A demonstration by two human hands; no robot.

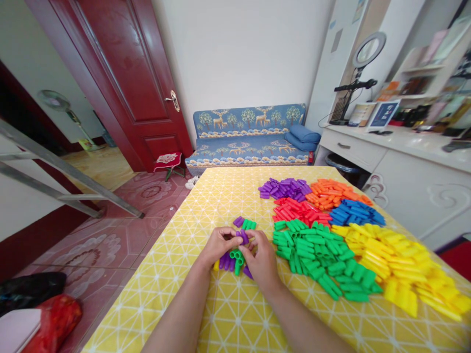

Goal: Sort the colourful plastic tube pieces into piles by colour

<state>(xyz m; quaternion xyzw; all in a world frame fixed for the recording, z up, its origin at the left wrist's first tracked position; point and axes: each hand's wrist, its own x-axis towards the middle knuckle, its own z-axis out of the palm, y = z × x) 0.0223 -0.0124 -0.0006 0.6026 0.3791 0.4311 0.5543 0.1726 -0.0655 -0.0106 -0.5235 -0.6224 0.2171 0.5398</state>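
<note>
Between the fingertips of both hands are short purple plastic tubes [243, 237], pinched near the middle of the table. My left hand [222, 242] is closed on one from the left, its thumb pointing right. From the other side my right hand [260, 251] closes on a purple tube, partly hiding it. Just beneath the hands lie green tubes [238, 260], some with open ends facing me, purple tubes [227, 264] and a yellow piece [216, 265]. Beyond the fingers rest a purple tube [238, 221] and a few green ones [249, 224].
Right of my hands are piles of green [316, 250], yellow [401, 264], red [300, 211], blue [355, 213], orange [329, 192] and purple tubes [283, 188] on the yellow tablecloth [165, 294]. A blue patterned sofa [250, 139] stands behind the table.
</note>
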